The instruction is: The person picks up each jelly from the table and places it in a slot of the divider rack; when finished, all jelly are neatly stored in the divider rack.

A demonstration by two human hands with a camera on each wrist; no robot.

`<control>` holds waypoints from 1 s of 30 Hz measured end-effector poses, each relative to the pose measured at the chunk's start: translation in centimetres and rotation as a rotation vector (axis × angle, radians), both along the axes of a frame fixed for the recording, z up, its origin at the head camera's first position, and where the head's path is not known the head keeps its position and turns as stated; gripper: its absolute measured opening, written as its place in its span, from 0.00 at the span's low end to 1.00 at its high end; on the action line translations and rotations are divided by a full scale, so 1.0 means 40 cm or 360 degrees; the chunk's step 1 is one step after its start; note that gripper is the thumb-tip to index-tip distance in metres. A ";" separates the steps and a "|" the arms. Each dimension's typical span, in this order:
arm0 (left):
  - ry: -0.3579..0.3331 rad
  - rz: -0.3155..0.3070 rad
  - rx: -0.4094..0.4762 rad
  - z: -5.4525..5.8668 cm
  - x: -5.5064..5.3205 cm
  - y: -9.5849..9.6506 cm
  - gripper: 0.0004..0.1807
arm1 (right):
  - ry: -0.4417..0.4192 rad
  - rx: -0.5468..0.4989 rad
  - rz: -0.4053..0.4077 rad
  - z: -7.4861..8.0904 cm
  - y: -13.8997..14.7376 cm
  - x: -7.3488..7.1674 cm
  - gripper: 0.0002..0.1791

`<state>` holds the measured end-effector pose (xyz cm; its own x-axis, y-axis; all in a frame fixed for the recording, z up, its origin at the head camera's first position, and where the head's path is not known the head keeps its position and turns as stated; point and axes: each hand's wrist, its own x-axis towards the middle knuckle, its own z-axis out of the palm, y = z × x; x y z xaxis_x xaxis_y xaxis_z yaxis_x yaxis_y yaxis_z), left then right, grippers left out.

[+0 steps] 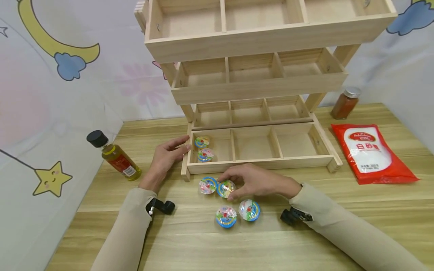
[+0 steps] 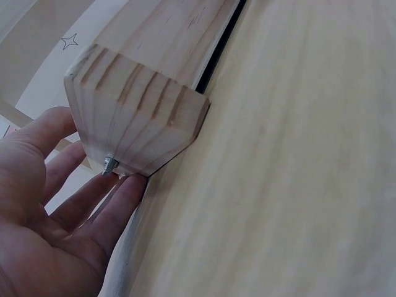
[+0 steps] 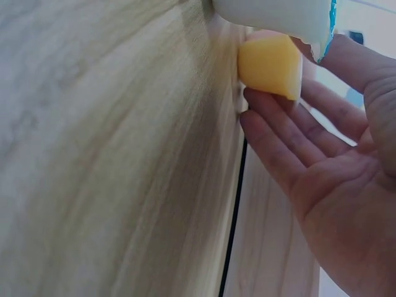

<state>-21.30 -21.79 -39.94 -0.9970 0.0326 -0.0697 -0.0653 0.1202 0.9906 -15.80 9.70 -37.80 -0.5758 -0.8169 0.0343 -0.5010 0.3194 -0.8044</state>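
Observation:
My right hand has its thumb and fingers curled about a small jelly cup on the table, in front of the wooden rack. That cup shows yellow filling in the right wrist view, with fingertips against its side. Just left of it sits a pink-lidded jelly cup. Two others, one pink and one white-green, stand nearer me. Inside the rack's bottom-left compartment lie two jelly cups. My left hand touches the rack's left side with extended fingers, close to a small metal screw.
Above the front row, the rack rises in stepped, divided shelves. An oil bottle stands left of my left hand. To the right are a red-white sugar bag and a jar of red powder.

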 end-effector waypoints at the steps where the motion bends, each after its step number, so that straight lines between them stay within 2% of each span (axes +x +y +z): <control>1: 0.0001 0.0000 0.0000 0.000 0.001 0.000 0.27 | 0.0010 0.0003 0.0000 0.000 0.000 0.000 0.26; 14: 0.0005 0.0021 0.0006 0.002 0.003 0.002 0.27 | -0.0033 -0.0044 -0.0072 0.009 0.001 0.004 0.25; 21: 0.0016 0.0030 -0.0009 0.002 0.002 0.002 0.27 | -0.0034 -0.0107 -0.0158 0.036 0.005 -0.002 0.24; 30: -0.0011 0.0024 0.0036 0.001 0.002 0.003 0.27 | 0.0066 -0.0182 -0.0205 0.077 0.004 -0.023 0.24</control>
